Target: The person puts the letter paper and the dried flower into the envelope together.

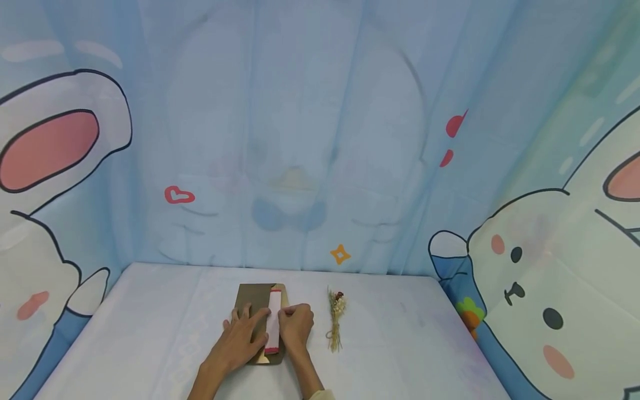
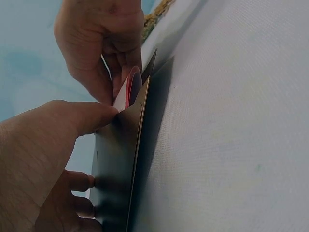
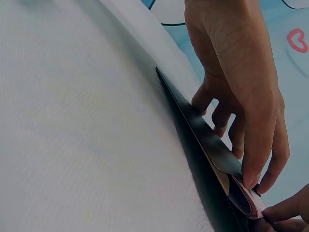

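A dark, flat card or folder (image 1: 252, 295) with rounded corners lies on the white-covered table. On its right part sits a folded strip of pale pink paper (image 1: 273, 324) with red ends. My left hand (image 1: 242, 339) presses on the card with spread fingers, its thumb and index finger touching the strip's left edge. At the strip's right edge, my right hand (image 1: 296, 326) pinches the paper between thumb and curled fingers. In the left wrist view, the paper's rounded fold (image 2: 133, 87) shows between two dark layers. The right wrist view shows only the right fingertips (image 3: 289, 208).
A small bunch of dried flowers (image 1: 336, 318), tied at its stems, lies right of the card. The white cloth (image 1: 410, 339) covers the table. Behind its back edge hangs a blue curtain (image 1: 300, 111) printed with cartoon rabbits.
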The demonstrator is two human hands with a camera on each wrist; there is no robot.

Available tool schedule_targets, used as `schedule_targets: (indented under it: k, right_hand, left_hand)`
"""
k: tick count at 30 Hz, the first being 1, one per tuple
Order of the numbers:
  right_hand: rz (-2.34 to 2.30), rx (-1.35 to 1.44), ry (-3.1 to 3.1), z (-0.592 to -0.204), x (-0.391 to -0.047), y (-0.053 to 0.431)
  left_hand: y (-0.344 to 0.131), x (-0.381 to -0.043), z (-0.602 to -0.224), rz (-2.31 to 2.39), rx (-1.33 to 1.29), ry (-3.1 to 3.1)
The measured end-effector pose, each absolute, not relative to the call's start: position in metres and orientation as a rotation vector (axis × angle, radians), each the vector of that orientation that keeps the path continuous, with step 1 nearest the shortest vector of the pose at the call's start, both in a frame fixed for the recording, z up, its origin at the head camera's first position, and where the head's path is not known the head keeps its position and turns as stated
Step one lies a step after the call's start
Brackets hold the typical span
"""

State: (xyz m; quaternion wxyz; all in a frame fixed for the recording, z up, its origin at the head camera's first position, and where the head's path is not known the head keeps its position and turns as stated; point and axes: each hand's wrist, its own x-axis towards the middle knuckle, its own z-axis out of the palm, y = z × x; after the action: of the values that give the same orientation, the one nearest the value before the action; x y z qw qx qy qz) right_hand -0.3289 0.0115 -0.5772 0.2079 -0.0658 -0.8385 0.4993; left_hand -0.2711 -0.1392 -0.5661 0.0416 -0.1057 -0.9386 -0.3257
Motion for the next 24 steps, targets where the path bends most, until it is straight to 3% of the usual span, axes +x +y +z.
schedule_targets:
  k: [24]
  right_hand:
    - [1.386, -0.155, -2.393, -0.570, -0.323, 0.000]
  left_hand:
    - [-0.139, -0.273, -0.569, -0.988, -0.313, -2.866]
